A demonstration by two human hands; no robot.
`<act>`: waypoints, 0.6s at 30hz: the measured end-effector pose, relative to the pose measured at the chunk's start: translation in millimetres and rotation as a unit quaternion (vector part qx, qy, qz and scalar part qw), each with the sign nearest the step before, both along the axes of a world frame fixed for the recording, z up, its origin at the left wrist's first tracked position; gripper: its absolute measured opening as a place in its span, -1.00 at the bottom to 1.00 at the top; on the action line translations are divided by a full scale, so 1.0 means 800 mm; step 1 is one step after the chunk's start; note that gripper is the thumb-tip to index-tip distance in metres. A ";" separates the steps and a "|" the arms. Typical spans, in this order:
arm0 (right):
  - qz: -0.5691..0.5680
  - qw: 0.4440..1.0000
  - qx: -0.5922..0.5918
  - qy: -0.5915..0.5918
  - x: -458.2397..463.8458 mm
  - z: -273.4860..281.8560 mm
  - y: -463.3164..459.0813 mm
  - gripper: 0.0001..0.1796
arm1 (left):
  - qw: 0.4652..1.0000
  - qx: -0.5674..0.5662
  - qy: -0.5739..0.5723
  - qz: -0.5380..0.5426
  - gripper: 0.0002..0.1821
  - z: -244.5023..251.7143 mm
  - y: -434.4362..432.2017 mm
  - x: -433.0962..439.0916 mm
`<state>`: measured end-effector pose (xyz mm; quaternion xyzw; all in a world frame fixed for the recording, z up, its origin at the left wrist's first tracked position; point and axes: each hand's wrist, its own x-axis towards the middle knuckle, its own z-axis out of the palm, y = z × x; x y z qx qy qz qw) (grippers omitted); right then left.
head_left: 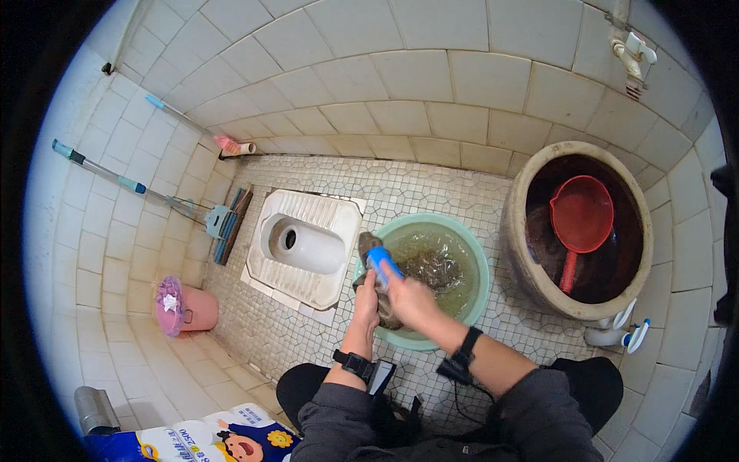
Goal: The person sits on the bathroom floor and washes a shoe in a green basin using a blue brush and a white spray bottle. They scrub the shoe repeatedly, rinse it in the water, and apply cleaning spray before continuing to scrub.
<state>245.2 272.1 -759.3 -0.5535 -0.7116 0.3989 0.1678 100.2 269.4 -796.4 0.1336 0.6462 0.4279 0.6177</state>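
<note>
A green plastic basin (482,289) of cloudy, rippling water stands on the tiled floor before me. Over its left rim my left hand (365,300) grips a wet brown item, apparently a shoe (389,315). My right hand (413,300) is closed around a blue scrubbing brush (379,260), which lies against the upper side of the brown item. The brush's bristles and part of the item are hidden by my hands. Something dark shows in the water, too blurred to name.
Left of the basin is a squat toilet (332,231). To the right stands a large ceramic vat (517,254) holding a red dipper (582,213). A sponge mop (219,222) and pink bin (199,309) are by the left wall; a tap (632,60) is upper right.
</note>
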 end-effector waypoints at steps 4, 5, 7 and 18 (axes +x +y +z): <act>-0.045 0.999 -0.016 0.000 0.009 0.031 0.017 -0.45 | 0.997 0.018 -0.058 -0.054 -0.51 0.010 -0.008 0.011; 0.040 0.999 -0.023 0.020 0.007 0.037 0.013 -0.45 | 0.999 -0.003 -0.023 -0.030 -0.52 0.012 -0.011 0.011; 0.120 0.991 -0.035 0.045 0.009 0.045 0.012 -0.46 | 0.999 -0.035 0.023 -0.001 -0.53 0.013 -0.013 0.011; -0.134 0.990 -0.032 0.030 0.028 -0.023 0.026 -0.50 | 0.991 0.031 -0.037 -0.124 -0.61 0.011 -0.013 0.011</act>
